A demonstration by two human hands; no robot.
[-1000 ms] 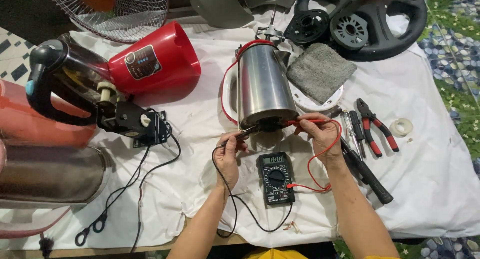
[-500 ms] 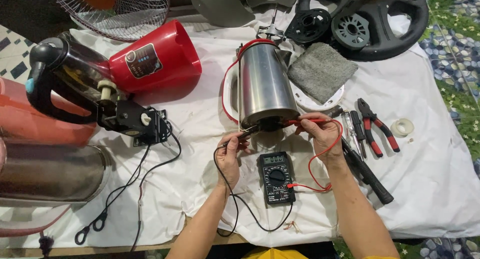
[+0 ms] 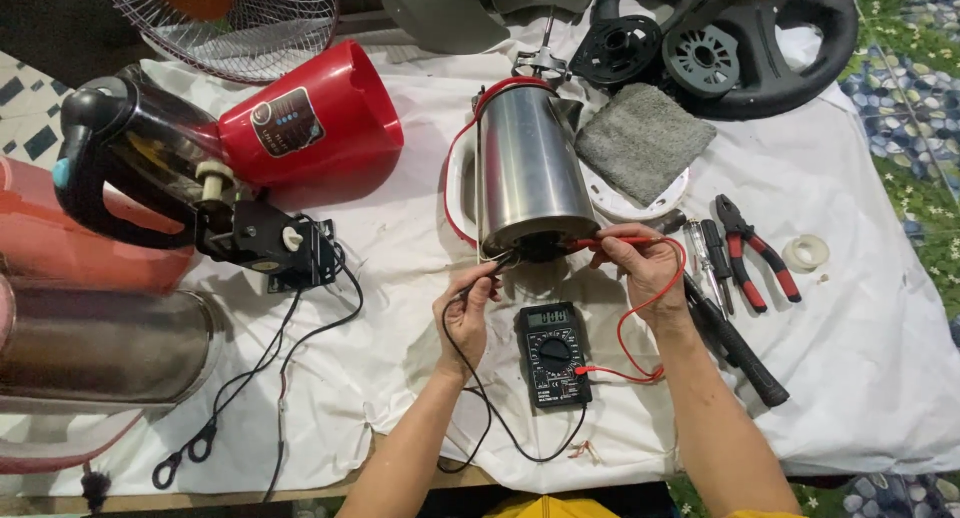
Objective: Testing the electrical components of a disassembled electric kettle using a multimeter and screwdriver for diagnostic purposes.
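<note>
Two probes at the steel kettle (image 3: 527, 173) base, multimeter (image 3: 553, 354) just below.

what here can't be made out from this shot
- Head view: where the probe tips meet the steel kettle base; the left hand and right hand cover them.
- Head view: the multimeter display, too small to tell.
- Head view: the fan, cut off by the top edge.
- Head view: the steel cylinder at left, cut off by the edge.
</note>
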